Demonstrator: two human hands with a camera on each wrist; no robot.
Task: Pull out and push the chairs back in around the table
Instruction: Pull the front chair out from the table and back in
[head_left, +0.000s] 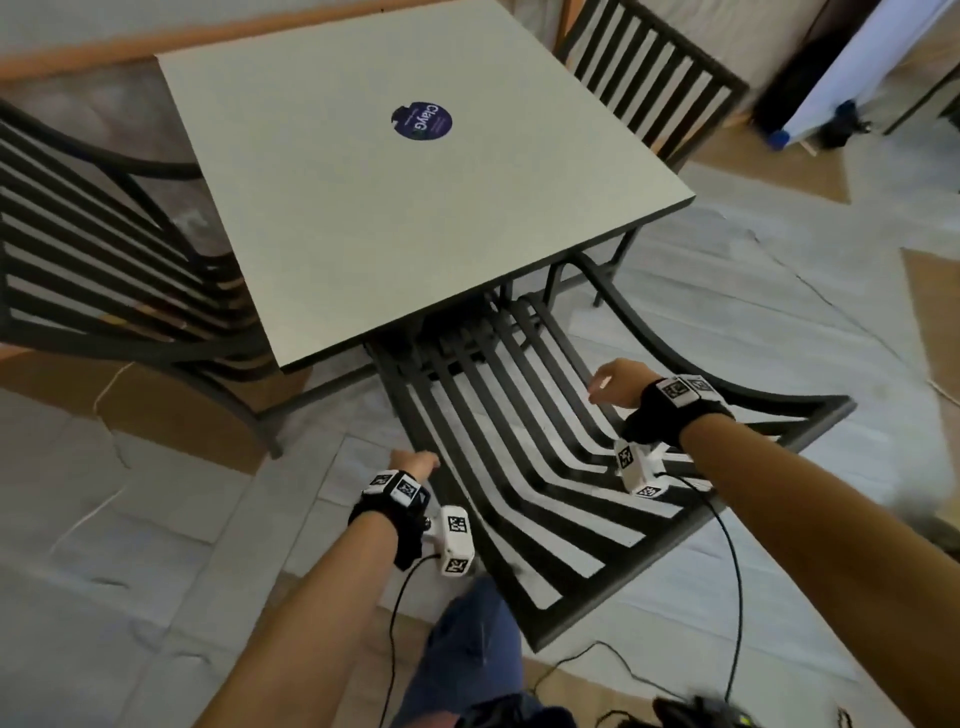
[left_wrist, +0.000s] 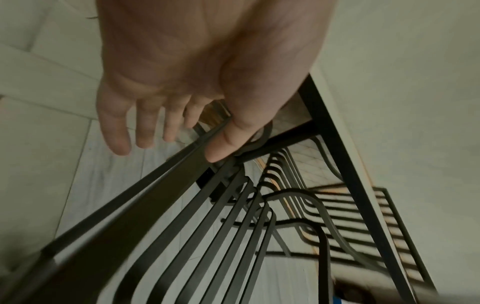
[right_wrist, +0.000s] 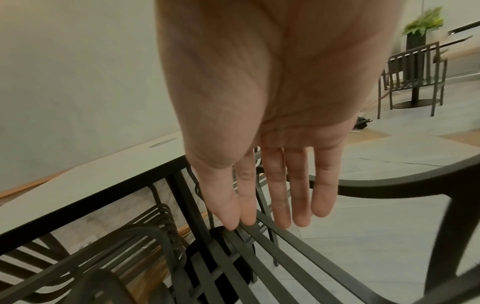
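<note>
The front of the dark slatted metal chair (head_left: 524, 457) disappears under the square pale grey table (head_left: 363, 208), so you can't see how far in the seat goes, and its legs are mostly hidden too. The wrist shots are blurry, and whether either hand actually touches metal is hard to call.

Room-wise: the chair sits at about 5 o'clock from the table's centre, seat half tucked, backrest toward the person. Bare pale floor (head_left: 130, 545) opens at 7 o'clock and at 3 o'clock. Another dark slatted chair (head_left: 104, 270) crowds the table's 9 o'clock side, and a third slatted chair (head_left: 649, 78) stands at 1 o'clock. A round purple sticker (head_left: 422, 121) sits mid-tabletop.

Fingers: the left hand (head_left: 413, 462) hangs over the chair's left side rail with fingers (left_wrist: 116, 131) spread and straightish, thumb right at the rail, gripping nothing. The right hand (head_left: 615, 382) hovers above the seat slats, fingers (right_wrist: 278, 195) straight and close together, tips just by a slat, also holding nothing.
</note>
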